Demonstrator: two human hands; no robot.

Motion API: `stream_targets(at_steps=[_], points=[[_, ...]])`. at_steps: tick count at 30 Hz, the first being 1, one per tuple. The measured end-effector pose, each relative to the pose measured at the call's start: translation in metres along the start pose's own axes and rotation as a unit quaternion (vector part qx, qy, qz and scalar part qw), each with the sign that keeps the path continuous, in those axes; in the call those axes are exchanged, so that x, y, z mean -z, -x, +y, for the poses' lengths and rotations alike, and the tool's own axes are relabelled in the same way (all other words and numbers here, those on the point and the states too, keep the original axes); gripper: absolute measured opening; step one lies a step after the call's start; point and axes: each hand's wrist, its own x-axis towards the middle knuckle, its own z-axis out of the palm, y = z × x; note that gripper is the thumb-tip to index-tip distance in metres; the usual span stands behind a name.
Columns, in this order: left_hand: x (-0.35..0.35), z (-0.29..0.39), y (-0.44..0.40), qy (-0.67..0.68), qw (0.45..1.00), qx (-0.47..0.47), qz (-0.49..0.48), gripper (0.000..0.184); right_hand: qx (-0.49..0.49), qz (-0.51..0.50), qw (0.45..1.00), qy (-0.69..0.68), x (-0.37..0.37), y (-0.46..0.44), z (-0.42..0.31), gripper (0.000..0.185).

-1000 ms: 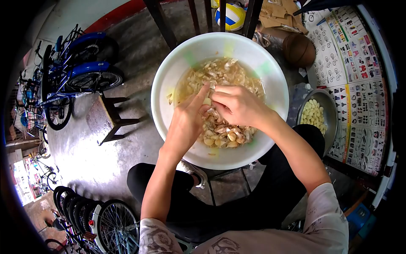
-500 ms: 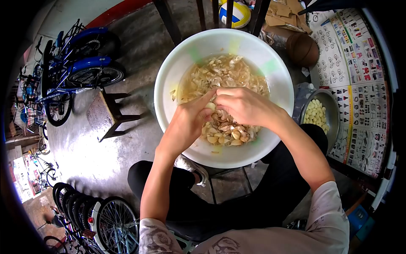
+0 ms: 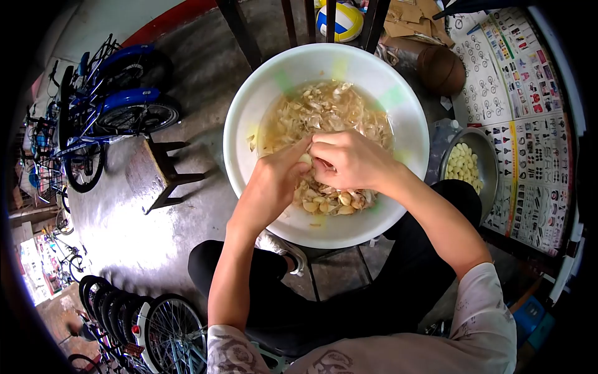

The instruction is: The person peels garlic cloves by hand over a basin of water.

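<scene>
A large white basin (image 3: 246, 199) holds water with floating garlic skins (image 3: 336, 103) and unpeeled garlic cloves (image 3: 324, 204). Over its middle, my left hand (image 3: 277, 177) is closed on a pale garlic clove (image 3: 306, 159) pinched between thumb and fingers. My right hand (image 3: 349, 161) meets it fingertip to fingertip, its fingers bent and pressed together at the clove; whatever lies between them is hidden. To the right, a metal bowl (image 3: 491, 163) contains peeled garlic cloves (image 3: 463, 167).
A wooden stool (image 3: 156, 174) and bicycles (image 3: 128, 112) stand at the left, more wheels (image 3: 171, 333) at lower left. Dark bars (image 3: 240, 31), a volleyball (image 3: 342, 23), a brown basketball (image 3: 441, 70) and cardboard (image 3: 414, 22) lie beyond the basin. A printed poster board (image 3: 529, 137) is at right.
Both hands stay together over the basin while their fingers shift slightly around the clove. The camera view has moved a little.
</scene>
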Motion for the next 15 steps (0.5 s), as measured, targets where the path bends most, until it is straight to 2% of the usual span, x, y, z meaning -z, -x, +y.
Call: stream_targets(at_steps=[10, 12, 15], points=[[0.006, -0.016, -0.001, 0.166, 0.982, 0.050, -0.074, 0.038, -0.011, 0.006, 0.996, -0.091, 0.002, -0.001, -0.002, 0.014], [0.007, -0.016, -0.004, 0.194, 0.976, 0.058, -0.082, 0.036, 0.000, 0.012, 0.998, -0.063, 0.002, -0.001, -0.003, 0.012], [0.007, -0.018, -0.006, 0.154, 0.981, 0.051, -0.109, 0.032, -0.007, 0.032, 0.999, 0.002, -0.003, 0.002, -0.005, 0.012]])
